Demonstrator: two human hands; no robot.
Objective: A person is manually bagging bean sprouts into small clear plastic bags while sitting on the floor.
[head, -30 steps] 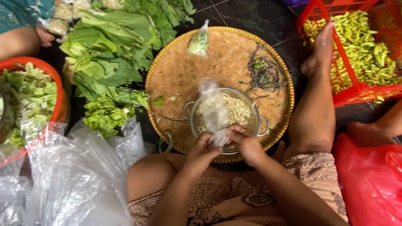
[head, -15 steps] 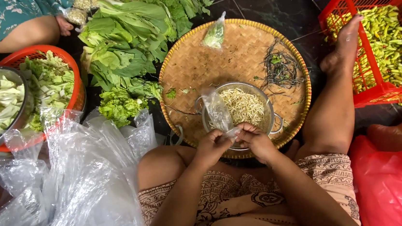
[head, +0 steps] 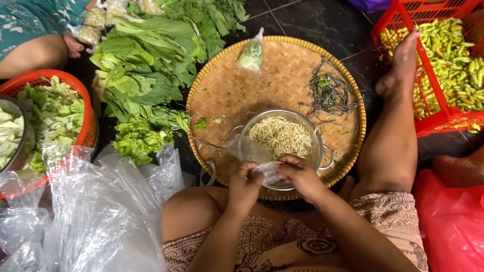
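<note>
Hands come first, low in the view: the left hand (head: 245, 183) and the right hand (head: 299, 175) have drawn together at the near rim of the metal colander (head: 282, 144), and both now pinch the same clear plastic bag (head: 255, 155), fingers closed on its crumpled mouth. A second ago that bag stood puffed up above the colander; now it lies slack and flattened to the left of the sprouts, stretched between the fingertips, so the work seems to have moved from lifting the bag to opening or gathering its top. Whether anything is inside it cannot be told.

Bean sprouts (head: 282, 137) fill the colander, which sits on the round woven tray (head: 232, 90) on the floor. Farther out on the tray lie a tangle of dark rubber bands (head: 331, 92) and one small filled bag (head: 251, 53), already tied.

To the left spreads a heap of loose plastic bags (head: 81, 237), then leafy greens (head: 149, 80); to the right, a red crate (head: 412, 16) of green chillies.
</note>
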